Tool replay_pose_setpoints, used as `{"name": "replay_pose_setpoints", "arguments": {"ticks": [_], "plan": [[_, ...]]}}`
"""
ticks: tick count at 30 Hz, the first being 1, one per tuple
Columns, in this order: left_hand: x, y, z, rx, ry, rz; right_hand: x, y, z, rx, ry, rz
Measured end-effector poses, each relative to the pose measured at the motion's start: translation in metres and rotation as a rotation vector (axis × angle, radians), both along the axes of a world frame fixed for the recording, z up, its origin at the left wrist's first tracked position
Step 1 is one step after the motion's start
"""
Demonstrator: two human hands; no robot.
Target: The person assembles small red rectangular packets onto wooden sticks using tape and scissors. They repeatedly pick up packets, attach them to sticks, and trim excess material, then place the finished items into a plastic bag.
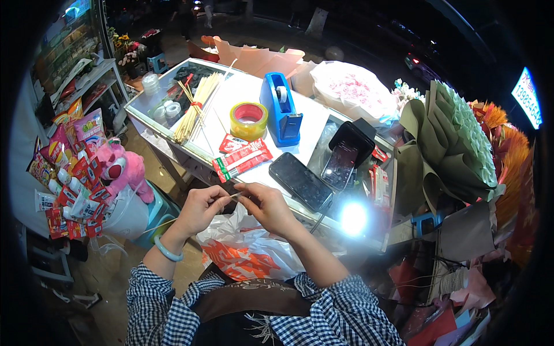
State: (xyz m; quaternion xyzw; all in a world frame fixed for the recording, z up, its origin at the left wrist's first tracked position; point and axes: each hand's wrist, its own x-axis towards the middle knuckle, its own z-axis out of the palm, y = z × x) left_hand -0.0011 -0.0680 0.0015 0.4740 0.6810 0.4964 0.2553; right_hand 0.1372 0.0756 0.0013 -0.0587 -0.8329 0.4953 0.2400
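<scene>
- In the head view, the left hand (203, 203) pinches a thin stick (160, 226) between thumb and fingers; the stick's long end slants out toward eight o'clock.
- The right hand (266, 207) meets it at the stick's upper tip, thumb and fingertips pinched together there; the tip itself is mostly covered by fingers.
- A pale bangle (168, 249) circles the left wrist.
- Both hands are at the near edge of the white worktop (242, 86), above a white plastic bag (248, 254) with orange print at six o'clock.
- From the hands, a red and white packet (242, 160) lies just ahead at twelve o'clock, with a yellow tape roll (249, 131) beyond it.
- A bundle of pale sticks (199, 106), tied with a red band, lies at eleven o'clock.
- A blue tape dispenser (277, 112) stands at one o'clock.
- Between two and three o'clock lies a black phone (300, 181); farther out that way is a large bouquet (438, 150) in dark green wrapping.
- A bright light (353, 219) glares near three o'clock.
- A pink plush toy (130, 170) sits toward ten o'clock, beside a cluster of snack packs (75, 199).
</scene>
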Motion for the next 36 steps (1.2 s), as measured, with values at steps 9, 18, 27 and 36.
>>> {"name": "replay_pose_setpoints", "arguments": {"ticks": [9, 18, 27, 36], "plan": [[0.002, -0.005, 0.002, -0.024, -0.037, -0.074, 0.005, -0.002, 0.006, -0.044, -0.114, 0.007], [-0.005, -0.011, -0.003, -0.119, -0.641, -0.328, 0.015, -0.003, 0.015, -0.422, -0.148, 0.205], [-0.013, -0.013, -0.015, -0.181, -0.741, -0.506, 0.025, -0.004, 0.020, -0.161, -0.238, 0.210], [-0.038, 0.017, -0.001, 0.057, 0.049, 0.048, -0.045, 0.020, 0.000, -0.434, -0.131, -0.023]]}}
